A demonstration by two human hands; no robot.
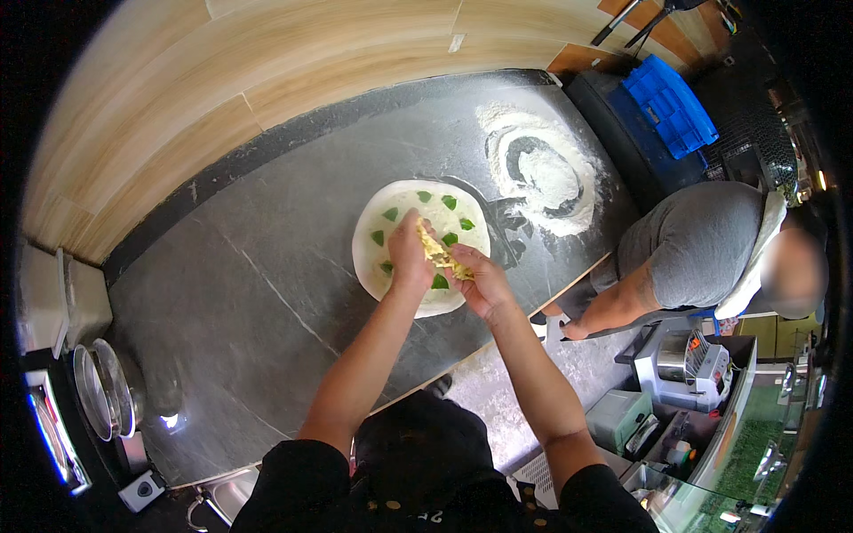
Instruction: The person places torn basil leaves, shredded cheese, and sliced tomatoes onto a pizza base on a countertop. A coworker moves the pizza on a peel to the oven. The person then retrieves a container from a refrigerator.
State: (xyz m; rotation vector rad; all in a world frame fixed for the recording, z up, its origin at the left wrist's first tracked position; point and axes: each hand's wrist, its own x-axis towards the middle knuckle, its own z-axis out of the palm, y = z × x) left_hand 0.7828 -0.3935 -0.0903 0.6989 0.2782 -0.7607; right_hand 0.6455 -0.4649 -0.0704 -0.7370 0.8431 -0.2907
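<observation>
A round of pizza dough lies flat on the dark grey counter, spread with a pale layer inside its bare rim. Several green leaves, which look like basil, are spaced over it. Above the dough, my left hand and my right hand are close together, fingers curled around yellow shredded cheese. Strands stretch across the gap between the two hands and show at the fingertips of each. My hands and forearms hide part of the dough's near side.
A ring of white flour is spread on the counter to the right. Beyond it sits a blue plastic crate. A person in a grey shirt stands at the right edge. Clear round containers are at the left end.
</observation>
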